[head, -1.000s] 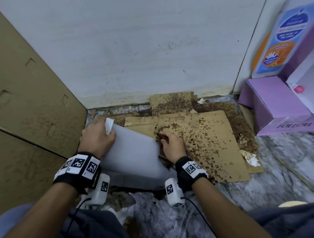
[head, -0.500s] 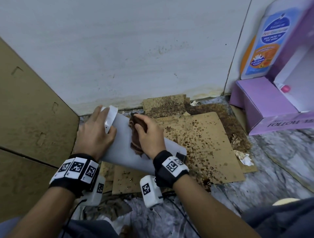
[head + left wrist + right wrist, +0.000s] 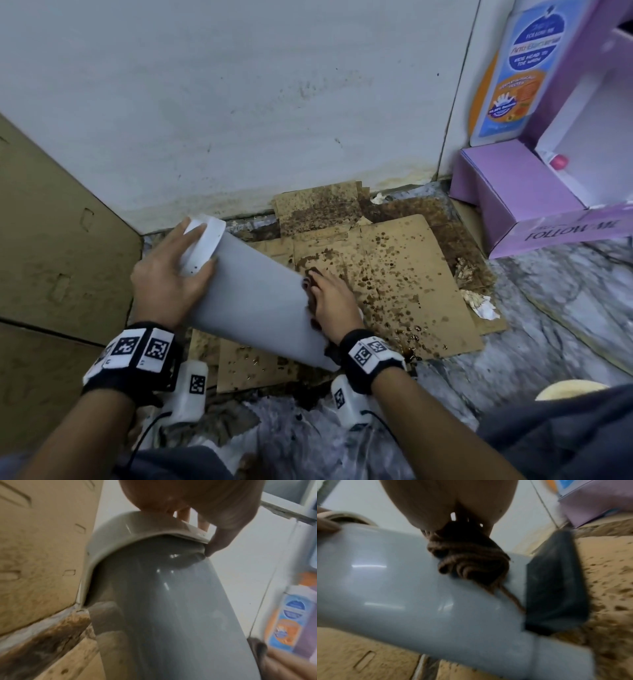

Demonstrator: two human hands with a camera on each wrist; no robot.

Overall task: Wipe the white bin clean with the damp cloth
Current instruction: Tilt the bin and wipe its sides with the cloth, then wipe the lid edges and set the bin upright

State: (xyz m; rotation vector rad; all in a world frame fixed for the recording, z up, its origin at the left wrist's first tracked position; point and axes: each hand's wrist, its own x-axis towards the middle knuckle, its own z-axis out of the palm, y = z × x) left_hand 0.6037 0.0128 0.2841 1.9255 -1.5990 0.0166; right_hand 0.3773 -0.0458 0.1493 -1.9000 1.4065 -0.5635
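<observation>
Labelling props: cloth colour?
Brown cloth, clearest in the right wrist view, pressed on the white bin.

- I see the white bin as smooth, glossy plastic; highlights streak its side in my wrist views.
- The cloth looks like brown, ribbed, knitted fabric, bunched in folds.
- A black panel low on the bin looks matt, slightly scuffed.
- The cardboard sheet on the floor is matt brown, spattered with dark stains.
- The purple box on the right looks like smooth printed card.
- The floor reads as veined, polished stone.
</observation>
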